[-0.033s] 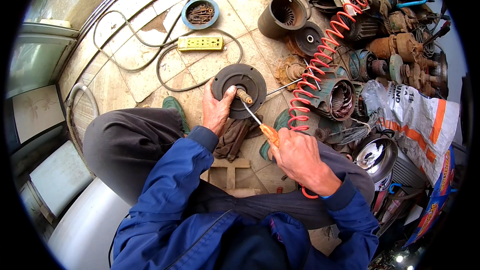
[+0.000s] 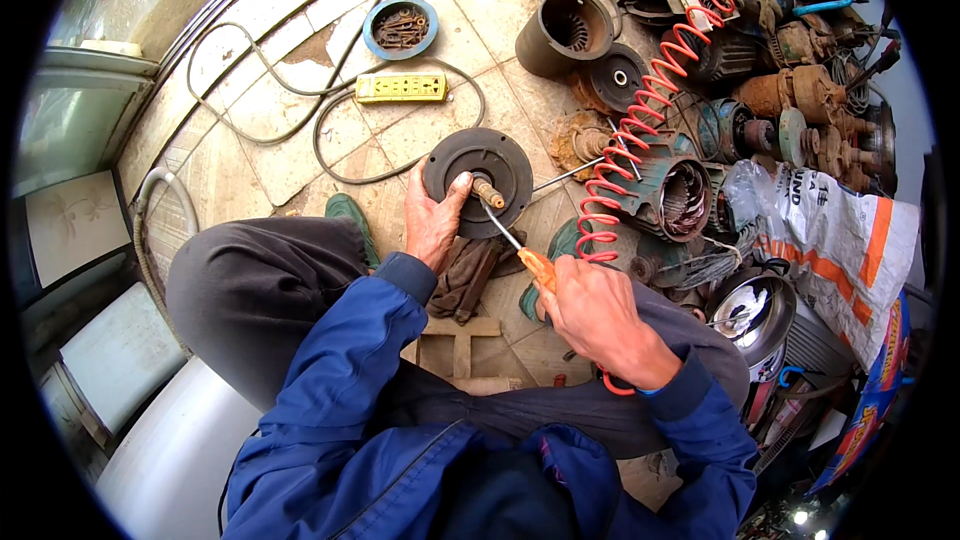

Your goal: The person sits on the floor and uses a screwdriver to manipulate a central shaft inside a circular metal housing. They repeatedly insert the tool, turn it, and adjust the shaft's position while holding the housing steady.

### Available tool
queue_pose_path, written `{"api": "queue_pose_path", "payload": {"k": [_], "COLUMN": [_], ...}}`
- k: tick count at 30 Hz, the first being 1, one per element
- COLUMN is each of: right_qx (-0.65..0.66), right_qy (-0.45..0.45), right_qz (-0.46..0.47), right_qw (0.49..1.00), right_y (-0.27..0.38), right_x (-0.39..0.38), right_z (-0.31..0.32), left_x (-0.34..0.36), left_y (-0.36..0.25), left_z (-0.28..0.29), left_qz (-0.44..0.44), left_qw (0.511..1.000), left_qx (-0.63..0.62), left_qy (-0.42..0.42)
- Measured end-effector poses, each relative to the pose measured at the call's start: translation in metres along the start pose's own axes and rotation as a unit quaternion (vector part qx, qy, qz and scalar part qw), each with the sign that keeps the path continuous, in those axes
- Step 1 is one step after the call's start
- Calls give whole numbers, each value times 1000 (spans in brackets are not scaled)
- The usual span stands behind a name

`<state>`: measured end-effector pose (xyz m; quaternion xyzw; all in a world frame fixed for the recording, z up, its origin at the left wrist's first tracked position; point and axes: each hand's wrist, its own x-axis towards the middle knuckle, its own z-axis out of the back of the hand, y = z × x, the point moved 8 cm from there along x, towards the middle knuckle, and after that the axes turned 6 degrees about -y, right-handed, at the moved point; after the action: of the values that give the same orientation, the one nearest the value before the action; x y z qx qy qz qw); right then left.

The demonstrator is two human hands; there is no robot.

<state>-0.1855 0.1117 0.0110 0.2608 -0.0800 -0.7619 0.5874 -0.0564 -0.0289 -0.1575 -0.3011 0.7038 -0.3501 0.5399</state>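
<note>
A dark round motor end cover [image 2: 505,155] with a rusty shaft stub [image 2: 488,191] at its centre stands tilted on the tiled floor in front of me. My left hand [image 2: 432,222] grips its lower left rim, the thumb lying on its face. In my right hand [image 2: 592,312] is a screwdriver [image 2: 522,252] with an orange handle. Its metal tip reaches up to the cover just below the shaft stub. Both arms are in blue sleeves, and my knees in grey trousers frame the work.
A red coiled hose [image 2: 640,120] runs from the top right down to my right wrist. Motor housings [image 2: 565,32], a wound stator [image 2: 685,198] and rusty parts crowd the right. A yellow power strip [image 2: 402,87], a blue tin [image 2: 400,28], grey cables, a white-and-orange sack [image 2: 850,230] and dark gloves [image 2: 465,275] lie around.
</note>
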Motion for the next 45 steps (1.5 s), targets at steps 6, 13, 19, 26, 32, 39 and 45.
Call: {"api": "queue_pose_path", "payload": {"k": [6, 13, 19, 26, 32, 39, 45], "right_qx": [-7, 18, 30, 47, 97, 119, 117], "right_qy": [3, 37, 17, -16, 32, 58, 42], "right_qz": [-26, -35, -86, -67, -66, -62, -59], "right_qw": [1000, 999, 996, 997, 993, 989, 990], "right_y": [-2, -5, -24, -35, -28, -29, -29], "right_x": [0, 2, 4, 5, 8, 7, 6], "right_z": [1, 1, 18, 30, 20, 9, 6], "left_x": [-1, 1, -6, -18, -11, -3, -1], "left_y": [1, 6, -8, -22, -19, -10, -6], "left_z": [1, 3, -2, 0, -7, -3, 0], "left_qz": [12, 18, 34, -101, -145, -156, -144], "left_qw": [1000, 1000, 999, 980, 975, 973, 977], "left_qx": [-18, 9, 38, 167, 161, 164, 155], "left_qy": [-2, 2, -4, 33, 49, 35, 30]}}
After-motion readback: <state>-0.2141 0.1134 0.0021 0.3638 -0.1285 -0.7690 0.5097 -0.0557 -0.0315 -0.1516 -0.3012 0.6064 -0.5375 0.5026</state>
